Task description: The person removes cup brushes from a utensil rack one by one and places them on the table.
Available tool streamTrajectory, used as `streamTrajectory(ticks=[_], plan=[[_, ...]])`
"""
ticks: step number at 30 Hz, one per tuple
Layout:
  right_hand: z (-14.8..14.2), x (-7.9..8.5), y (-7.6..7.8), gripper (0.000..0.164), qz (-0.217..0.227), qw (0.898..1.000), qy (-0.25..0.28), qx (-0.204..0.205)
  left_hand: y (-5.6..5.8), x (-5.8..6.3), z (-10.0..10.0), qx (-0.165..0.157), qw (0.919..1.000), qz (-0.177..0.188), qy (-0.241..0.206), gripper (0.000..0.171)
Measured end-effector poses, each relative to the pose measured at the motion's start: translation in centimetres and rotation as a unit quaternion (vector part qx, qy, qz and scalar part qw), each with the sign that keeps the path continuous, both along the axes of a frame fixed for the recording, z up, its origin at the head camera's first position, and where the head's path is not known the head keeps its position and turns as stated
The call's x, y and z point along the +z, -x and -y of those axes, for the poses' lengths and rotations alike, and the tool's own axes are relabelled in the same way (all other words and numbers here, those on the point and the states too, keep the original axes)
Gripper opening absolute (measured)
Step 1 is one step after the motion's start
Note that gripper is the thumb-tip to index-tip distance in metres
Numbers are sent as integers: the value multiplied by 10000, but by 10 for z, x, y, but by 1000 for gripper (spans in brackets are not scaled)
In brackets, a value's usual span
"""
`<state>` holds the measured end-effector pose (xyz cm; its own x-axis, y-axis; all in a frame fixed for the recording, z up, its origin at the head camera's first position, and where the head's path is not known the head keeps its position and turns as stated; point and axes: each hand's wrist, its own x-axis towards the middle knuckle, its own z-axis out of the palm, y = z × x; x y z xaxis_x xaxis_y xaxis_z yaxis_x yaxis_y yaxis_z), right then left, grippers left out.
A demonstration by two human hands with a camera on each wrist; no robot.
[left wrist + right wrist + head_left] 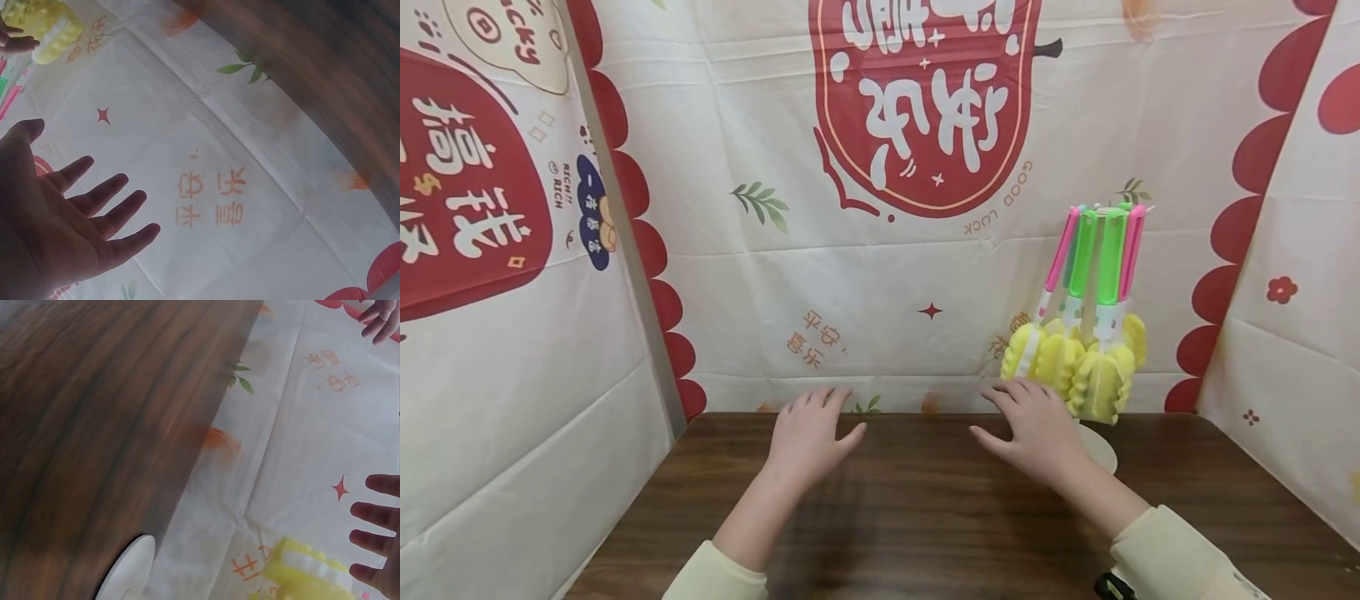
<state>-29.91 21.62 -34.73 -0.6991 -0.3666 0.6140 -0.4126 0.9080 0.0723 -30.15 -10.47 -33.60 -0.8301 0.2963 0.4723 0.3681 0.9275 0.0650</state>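
My left hand [808, 437] hovers over the left middle of the table, fingers spread and holding nothing. In the left wrist view the same hand [69, 225] shows its palm and parted fingers. My right hand [1033, 425] is held above the table too, its fingers spread and nothing in them. Just behind it, several sponge brushes hang from a stand, with yellow sponge heads [1101, 379] downward and green handles [1110, 258] and pink handles [1132, 250] upward. My right hand and forearm partly cover the stand's round white base [1099, 450]. Whether that hand touches a sponge cannot be told.
The dark wooden table [917, 517] ends at a white printed cloth [722, 292] hanging behind it. Similar cloth panels with red scalloped borders rise at both sides. A small black object [1112, 587] shows by the right sleeve.
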Motion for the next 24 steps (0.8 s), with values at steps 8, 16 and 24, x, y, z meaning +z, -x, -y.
streamTrajectory(ticks=[8, 16, 24], plan=[[-14, -15, -6, 54, -40, 10000, -43, -6, -4, -6, 0, -37, 9999, 93, -79, 55], [-27, -26, -8, 50, 413, 9990, 111, -136, -10, -6, 2, -50, 9996, 38, -268, 53], [-39, -37, -12, 50, 701, 9966, 42, -421, -16, -9, 1, -159, 9993, 25, -331, 55]])
